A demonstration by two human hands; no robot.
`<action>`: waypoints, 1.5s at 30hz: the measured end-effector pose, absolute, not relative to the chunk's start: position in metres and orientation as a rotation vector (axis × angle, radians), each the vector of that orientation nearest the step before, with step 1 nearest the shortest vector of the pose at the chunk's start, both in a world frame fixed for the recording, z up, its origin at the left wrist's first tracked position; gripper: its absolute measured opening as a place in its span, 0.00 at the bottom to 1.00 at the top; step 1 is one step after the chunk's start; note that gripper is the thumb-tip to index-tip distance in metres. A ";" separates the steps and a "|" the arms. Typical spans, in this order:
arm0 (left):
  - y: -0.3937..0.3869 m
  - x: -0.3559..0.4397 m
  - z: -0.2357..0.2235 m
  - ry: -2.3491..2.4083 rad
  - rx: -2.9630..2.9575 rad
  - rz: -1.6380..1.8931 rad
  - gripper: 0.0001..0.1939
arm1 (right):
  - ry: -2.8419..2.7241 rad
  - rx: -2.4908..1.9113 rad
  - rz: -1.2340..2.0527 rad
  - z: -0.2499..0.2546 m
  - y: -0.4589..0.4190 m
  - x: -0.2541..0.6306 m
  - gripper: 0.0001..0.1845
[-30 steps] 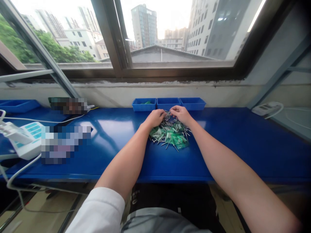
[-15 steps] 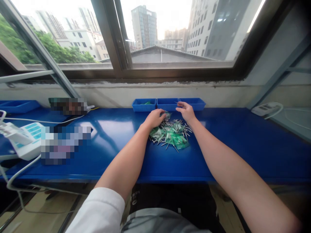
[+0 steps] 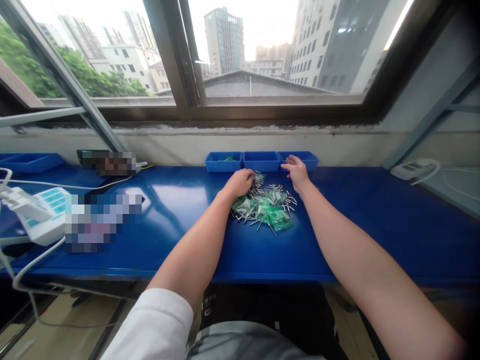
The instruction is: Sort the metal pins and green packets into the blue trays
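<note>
Far left of the blue table: white unit with teal panels, white cable sagging past the table edge. Then, against the wall, left tray with something green inside. Left hand rests at the upper left edge of a loose heap of slim metal pins; fingers curled, tips among the pins, cannot tell if they clamp any. Heap lies on the table in front of middle tray, green plastic bags on and among it, strays poking out toward the near side. Right hand hangs at the front of right tray, thumb and fingers loosely apart, nothing visible between them. Possible trouble: pins look smooth and cross one another, so pulling one could drag neighbours loose and roll them off across the glossy top; bags could hide or snag some; a pin let go at the tray's front rim could drop outside, its thinness making it easy to miss. Against half a second ago: right hand sits farther right, off the middle tray, and the thin sliver at its fingertips no longer shows; left hand and heap look unchanged.
</note>
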State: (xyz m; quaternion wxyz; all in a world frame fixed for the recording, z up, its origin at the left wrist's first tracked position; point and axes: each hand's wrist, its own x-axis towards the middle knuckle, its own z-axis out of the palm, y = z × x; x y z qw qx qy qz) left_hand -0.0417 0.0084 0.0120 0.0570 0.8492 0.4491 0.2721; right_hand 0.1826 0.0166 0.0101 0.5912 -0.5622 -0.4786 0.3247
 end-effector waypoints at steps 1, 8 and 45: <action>0.008 -0.042 0.012 1.368 2.572 0.820 0.15 | -1.114 -1.311 0.766 0.010 0.017 0.183 0.37; 0.009 -0.042 0.012 1.367 2.575 0.809 0.14 | -1.126 -1.315 0.797 0.007 0.017 0.183 0.40; 0.006 -0.041 0.012 1.295 2.613 0.744 0.16 | -2.216 -1.443 0.297 0.014 -0.009 0.150 0.08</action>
